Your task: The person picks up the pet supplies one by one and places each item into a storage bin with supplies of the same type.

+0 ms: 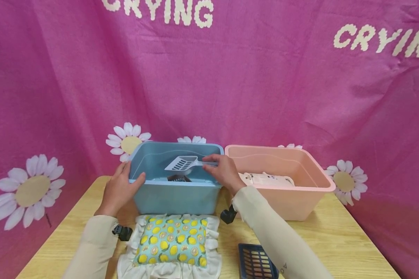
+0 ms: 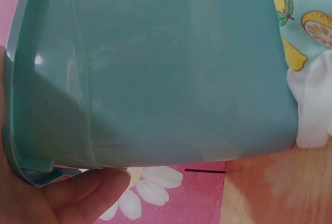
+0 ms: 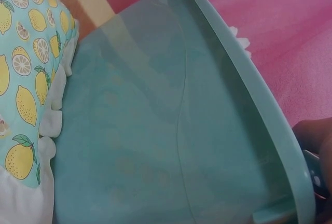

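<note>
A blue plastic bin stands at the back of the table. My left hand grips its rim at the left front corner, thumb over the edge; the left wrist view shows those fingers under the rim. Above the bin's opening, my right hand pinches the handle of a pale grey slotted litter scoop, whose head points left. A dark grey slotted piece lies inside the bin, partly hidden by the front wall. In the right wrist view the bin wall hides most of the scoop.
To the right, a pink bin holds a white patterned item. A lemon-print cushion with white ruffles lies in front of the blue bin. A dark blue slotted basket sits near my right forearm. A magenta daisy-print cloth hangs behind.
</note>
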`<state>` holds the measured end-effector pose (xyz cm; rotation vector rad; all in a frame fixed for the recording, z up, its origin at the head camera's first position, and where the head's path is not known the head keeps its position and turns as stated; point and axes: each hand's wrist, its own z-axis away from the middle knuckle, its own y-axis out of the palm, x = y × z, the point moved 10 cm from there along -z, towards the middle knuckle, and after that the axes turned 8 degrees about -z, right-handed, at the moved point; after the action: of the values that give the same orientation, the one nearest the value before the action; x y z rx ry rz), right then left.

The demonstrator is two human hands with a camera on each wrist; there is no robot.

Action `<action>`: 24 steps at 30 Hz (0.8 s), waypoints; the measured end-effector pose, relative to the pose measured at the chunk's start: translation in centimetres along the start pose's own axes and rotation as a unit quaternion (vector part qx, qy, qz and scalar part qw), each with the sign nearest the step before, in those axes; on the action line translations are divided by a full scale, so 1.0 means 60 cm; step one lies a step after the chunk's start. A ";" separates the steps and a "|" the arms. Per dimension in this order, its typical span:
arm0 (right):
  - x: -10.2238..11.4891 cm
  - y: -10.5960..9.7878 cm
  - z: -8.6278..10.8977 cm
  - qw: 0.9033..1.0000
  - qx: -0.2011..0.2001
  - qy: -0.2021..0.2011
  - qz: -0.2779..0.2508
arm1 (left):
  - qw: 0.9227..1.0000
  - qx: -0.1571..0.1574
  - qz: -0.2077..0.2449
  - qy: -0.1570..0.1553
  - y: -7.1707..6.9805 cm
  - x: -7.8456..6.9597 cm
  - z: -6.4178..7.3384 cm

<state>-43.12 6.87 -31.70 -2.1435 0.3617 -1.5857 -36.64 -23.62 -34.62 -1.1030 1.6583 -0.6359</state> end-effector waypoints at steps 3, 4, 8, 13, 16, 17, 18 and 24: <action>0.004 -0.001 0.000 1.000 0.000 -0.009 0.001 | 1.000 0.001 0.001 -0.002 0.000 0.000 -0.002; 0.005 -0.001 0.000 1.000 0.000 -0.012 0.000 | 1.000 0.002 0.001 -0.003 0.000 0.000 -0.002; 0.009 -0.002 0.000 1.000 0.002 -0.023 -0.006 | 1.000 0.001 0.001 -0.002 -0.002 -0.003 -0.004; 0.009 -0.005 -0.001 1.000 0.000 -0.015 -0.012 | 1.000 0.004 0.004 -0.003 -0.003 -0.003 -0.004; 0.008 -0.005 -0.001 1.000 0.000 -0.009 -0.016 | 1.000 0.004 0.004 -0.003 -0.003 -0.004 -0.004; 0.008 -0.005 -0.001 1.000 0.000 -0.007 -0.018 | 1.000 0.004 0.005 -0.003 -0.003 -0.004 -0.003; 0.007 -0.005 -0.001 1.000 0.000 -0.006 -0.020 | 1.000 0.003 0.005 -0.002 -0.003 -0.004 -0.003; 0.004 -0.001 0.008 1.000 0.008 -0.006 -0.025 | 1.000 0.010 0.001 -0.006 0.004 -0.001 0.005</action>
<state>-42.62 6.92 -31.56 -2.1660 0.2926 -1.5969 -36.46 -23.42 -34.90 -1.0884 1.6392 -0.6436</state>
